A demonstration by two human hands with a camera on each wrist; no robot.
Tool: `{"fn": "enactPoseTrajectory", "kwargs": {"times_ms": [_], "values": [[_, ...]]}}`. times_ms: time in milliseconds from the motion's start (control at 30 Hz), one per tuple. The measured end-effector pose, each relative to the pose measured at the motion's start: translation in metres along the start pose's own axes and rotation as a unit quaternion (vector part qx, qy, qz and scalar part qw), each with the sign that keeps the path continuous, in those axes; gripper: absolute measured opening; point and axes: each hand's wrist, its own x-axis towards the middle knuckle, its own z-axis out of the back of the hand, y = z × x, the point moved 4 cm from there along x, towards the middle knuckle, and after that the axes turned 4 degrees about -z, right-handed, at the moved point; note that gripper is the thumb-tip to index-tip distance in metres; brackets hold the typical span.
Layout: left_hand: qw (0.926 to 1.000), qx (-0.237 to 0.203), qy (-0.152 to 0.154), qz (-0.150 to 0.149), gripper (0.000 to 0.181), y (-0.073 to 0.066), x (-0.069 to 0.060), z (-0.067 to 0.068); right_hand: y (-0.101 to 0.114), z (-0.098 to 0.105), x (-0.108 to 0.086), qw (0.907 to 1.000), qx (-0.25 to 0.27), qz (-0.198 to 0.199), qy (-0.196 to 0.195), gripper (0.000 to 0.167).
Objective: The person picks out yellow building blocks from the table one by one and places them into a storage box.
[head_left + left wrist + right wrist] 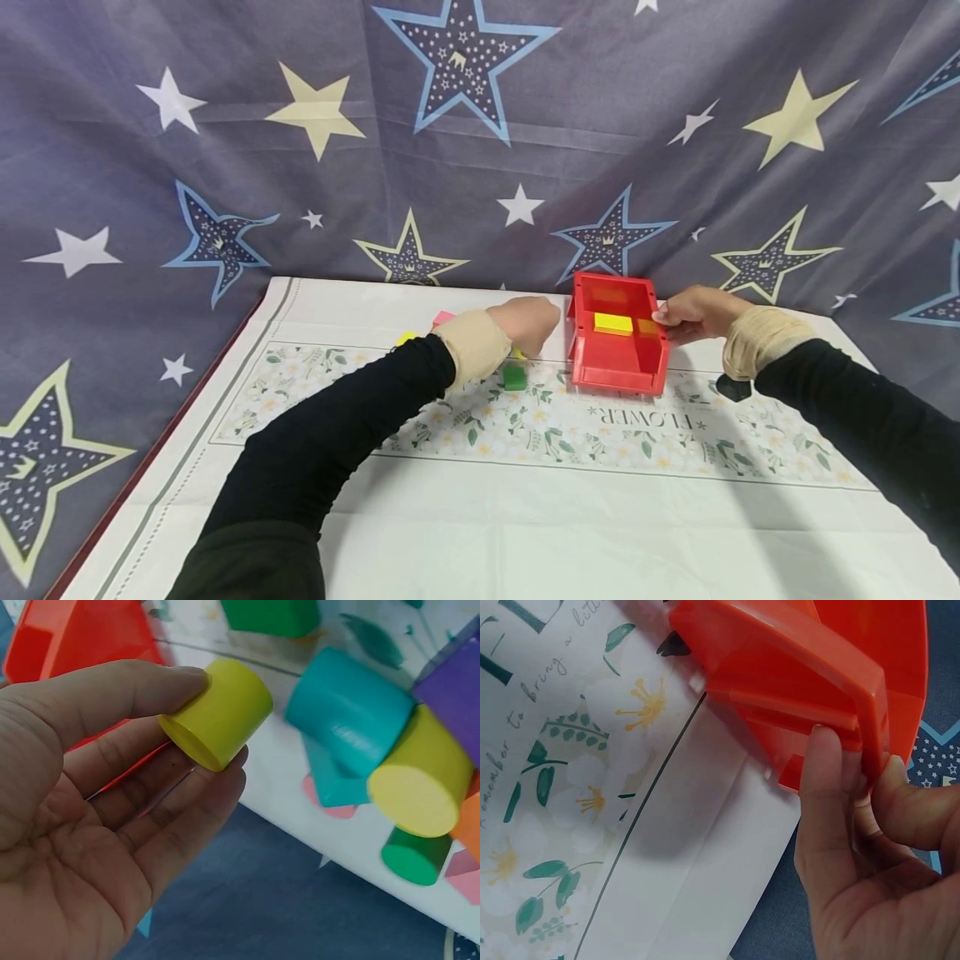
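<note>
Between thumb and fingers, my left hand [112,772] pinches a yellow cylinder block [221,712]. In the head view that left hand [531,323] is just left of a red plastic bin [618,379], and its back hides most of the block. A yellow rectangular block [612,324] lies inside the bin. My right hand [693,313] grips the bin's right side wall, thumb on the rim and fingers against the outside, as the right wrist view shows around the wall [802,675]. Below my left hand a green block [514,377] sits on the cloth.
Loose blocks lie in a group: a teal cylinder [349,709], another yellow cylinder [420,776], a green cylinder [416,855] and a purple block [454,697]. A white floral tablecloth [570,533] covers the table. Behind hangs a grey star-patterned curtain [480,167].
</note>
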Motion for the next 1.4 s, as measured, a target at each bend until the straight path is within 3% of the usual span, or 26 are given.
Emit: {"fn": "enactPoseTrajectory", "kwargs": {"times_ms": [267, 600, 900, 1100, 1400], "values": [[1.0000, -0.001, 0.007, 0.001, 0.014, -0.002, 0.003, 0.020, -0.001, 0.000, 0.001, 1.0000, 0.000, -0.002, 0.001, 0.015], [0.9998, -0.018, -0.004, 0.009, 0.021, -0.009, -0.003, 0.052, 0.000, 0.000, 0.003, 0.9999, -0.006, -0.010, 0.002, 0.022], [1.0000, -0.005, 0.000, 0.005, 0.011, -0.018, -0.003, 0.079, 0.001, 0.001, 0.002, 0.9998, -0.001, -0.015, 0.010, 0.022], [1.0000, -0.005, -0.002, -0.003, 0.007, -0.027, -0.001, 0.092, 0.001, 0.001, 0.002, 0.9999, 0.002, -0.012, 0.006, 0.016], [1.0000, -0.002, -0.008, 0.005, 0.025, -0.046, 0.006, 0.109, 0.000, 0.001, 0.004, 0.9998, -0.001, -0.021, 0.000, 0.015]]}}
